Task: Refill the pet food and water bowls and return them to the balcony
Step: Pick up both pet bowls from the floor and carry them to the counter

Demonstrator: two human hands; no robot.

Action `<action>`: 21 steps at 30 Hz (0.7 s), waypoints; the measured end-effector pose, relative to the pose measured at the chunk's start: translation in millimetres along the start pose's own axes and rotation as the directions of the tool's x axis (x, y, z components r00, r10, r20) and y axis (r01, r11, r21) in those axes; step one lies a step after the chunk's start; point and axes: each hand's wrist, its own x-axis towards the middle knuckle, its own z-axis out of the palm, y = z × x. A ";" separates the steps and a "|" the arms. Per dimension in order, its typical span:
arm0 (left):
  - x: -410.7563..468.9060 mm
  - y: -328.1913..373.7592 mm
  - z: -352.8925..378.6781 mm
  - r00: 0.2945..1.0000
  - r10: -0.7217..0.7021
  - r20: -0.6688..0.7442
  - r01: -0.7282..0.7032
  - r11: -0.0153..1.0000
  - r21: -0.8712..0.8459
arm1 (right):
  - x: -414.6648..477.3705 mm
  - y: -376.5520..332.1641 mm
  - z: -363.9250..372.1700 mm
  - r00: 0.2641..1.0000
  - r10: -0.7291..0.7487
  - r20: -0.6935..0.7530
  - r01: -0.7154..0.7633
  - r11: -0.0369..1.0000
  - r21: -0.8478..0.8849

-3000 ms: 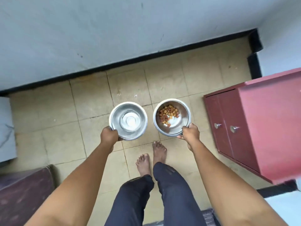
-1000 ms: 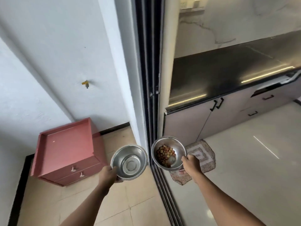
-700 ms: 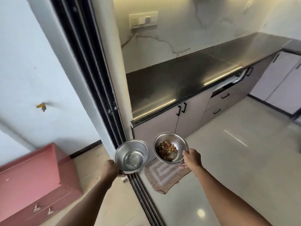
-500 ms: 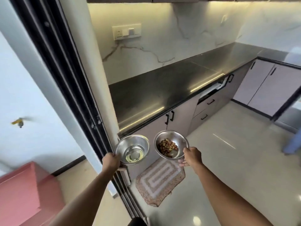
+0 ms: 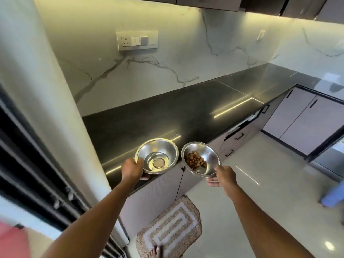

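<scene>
The left hand (image 5: 131,169) grips the near rim of a round stainless-steel bowl (image 5: 157,155) with a shallow pool of clear liquid at its bottom, thumb hooked over the edge and fingers beneath. The right hand (image 5: 222,178) holds a second round stainless-steel bowl (image 5: 202,159) by its near rim, fingers curled under; this bowl is tilted slightly toward the person and contains a small heap of brown cubed pet-food pieces (image 5: 195,161). The two bowls sit side by side, close but not touching, both carried in the air at the front edge of the desk (image 5: 167,116), a long polished black stone top whose visible surface is bare and reflects strips of light. Behind it rises a white marble-veined backsplash (image 5: 186,58) bearing a white switch-and-socket plate (image 5: 137,40); dark wall cabinets (image 5: 204,2) run above. Below the desk are pale mauve cabinet fronts with black handles (image 5: 240,136), continuing to tall doors (image 5: 305,120) at the right. The floor (image 5: 270,192) is glossy cream tile. A beige-and-white patterned mat (image 5: 171,226) lies at the foot of the cabinets, with a bare foot (image 5: 154,253) at its near edge. A black sliding-door frame (image 5: 28,174) stands at the left.
</scene>
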 end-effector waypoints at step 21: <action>194.6 99.1 87.2 0.970 -0.087 -0.228 0.097 0.995 0.033 | 271.4 -196.2 57.5 0.981 -0.017 0.195 0.043 0.991 -0.129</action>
